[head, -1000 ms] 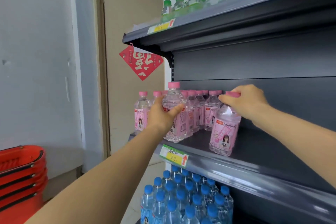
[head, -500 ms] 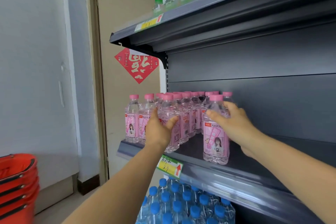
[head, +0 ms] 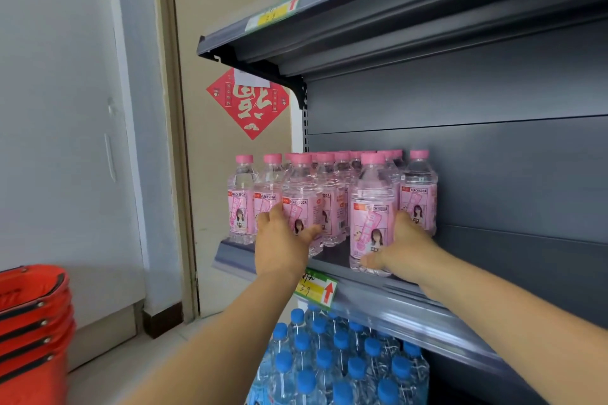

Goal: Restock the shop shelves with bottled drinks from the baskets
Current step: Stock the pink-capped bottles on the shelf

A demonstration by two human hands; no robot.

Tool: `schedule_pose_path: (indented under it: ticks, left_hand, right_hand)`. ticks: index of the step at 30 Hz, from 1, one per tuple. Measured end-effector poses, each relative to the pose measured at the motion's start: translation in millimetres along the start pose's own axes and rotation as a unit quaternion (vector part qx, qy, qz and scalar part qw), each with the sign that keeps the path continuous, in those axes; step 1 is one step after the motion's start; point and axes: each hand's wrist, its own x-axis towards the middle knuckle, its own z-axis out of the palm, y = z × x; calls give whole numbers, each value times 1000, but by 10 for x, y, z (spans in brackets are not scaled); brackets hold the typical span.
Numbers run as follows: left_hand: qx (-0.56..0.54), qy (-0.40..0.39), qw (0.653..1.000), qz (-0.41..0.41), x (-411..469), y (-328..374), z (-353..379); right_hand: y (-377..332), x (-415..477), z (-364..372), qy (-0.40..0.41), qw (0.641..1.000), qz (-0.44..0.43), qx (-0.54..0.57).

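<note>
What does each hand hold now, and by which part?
The left-hand grip is around the labelled lower body of one peach soda bottle; the right-hand grip wraps the lower body of another peach soda bottle, thumb near its base.

Pink-capped peach soda bottles [head: 332, 200] stood upright, packed closely at the left end of the grey shelf [head: 394, 299]. Red baskets [head: 33, 306] sat stacked well left.

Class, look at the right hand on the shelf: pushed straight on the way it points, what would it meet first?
Probably the rightmost peach soda bottle standing just behind the front bottle the right hand grips; the gap is hard to judge.
</note>
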Motion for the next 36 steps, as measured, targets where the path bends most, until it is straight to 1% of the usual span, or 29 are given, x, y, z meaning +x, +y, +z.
schedule_pose_path:
  ticks: [7,10,14,18,20,23,25,27,29,31,33,34,36]
  left_hand:
    - [-25,26,999,8,-3,-106,41]
    - [-54,13,998,13,-29,-168,51]
    - [-43,-6,998,50,-61,-251,32]
    - [-63,-9,996,63,-81,-282,-22]
    - [-80,-12,994,75,-105,-303,-47]
    - [-100,-13,992,79,-176,-369,-124]
    - [-104,-15,992,73,-230,-468,-229]
    - [-96,-22,993,58,-281,-601,-376]
    - [-89,-28,995,30,-350,-743,-549]
    - [-88,-29,996,-7,-471,-911,-761]
    - [-74,-38,996,-43,-657,-1171,-961]
    - [-61,-48,995,-65,-785,-1353,-1056]
    - [-39,-67,990,-121,-1104,-1786,-1252]
  right_hand:
    - [-140,113,211,2,999,-15,-31]
    - [-187,135,289,12,998,-22,-50]
    - [-197,155,422,22,997,-40,-61]
    - [-202,106,480,46,987,-55,-141]
    - [-198,92,481,44,984,-58,-163]
    - [-184,104,497,33,983,-63,-168]
    - [-205,90,493,27,987,-58,-150]
    - [-264,28,467,40,989,-58,-128]
    - [-324,-89,425,90,983,-77,-137]
    - [-381,-283,419,160,965,-117,-170]
    - [-406,-536,493,201,949,-164,-180]
    - [-390,-673,579,202,945,-183,-180]
    - [-287,-955,849,165,949,-208,-171]
